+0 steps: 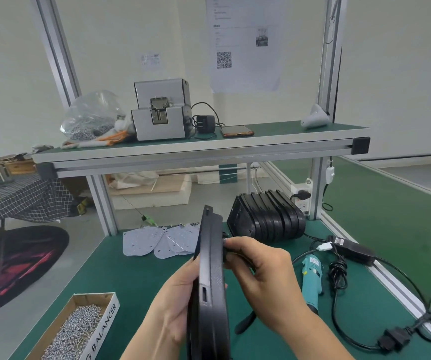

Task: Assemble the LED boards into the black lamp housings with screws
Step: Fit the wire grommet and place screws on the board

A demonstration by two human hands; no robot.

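A black lamp housing [210,276] stands on edge in the middle foreground, held between both hands. My left hand [174,305] grips its lower left side, thumb along the edge. My right hand [263,276] curls round its right face and pinches a small black part there. Several white LED boards [154,242] lie fanned on the green mat behind it. A row of black housings [266,216] leans together at the back right. An open cardboard box of silver screws [78,331] sits at the front left. A teal electric screwdriver [313,281] lies to the right of my right hand.
The screwdriver's black power adapter and cables [352,250] trail along the mat's right edge. A raised shelf [201,144] carries a grey screw feeder [161,113], a bag of screws [92,118], a charger and a phone [237,131]. Aluminium posts flank the bench.
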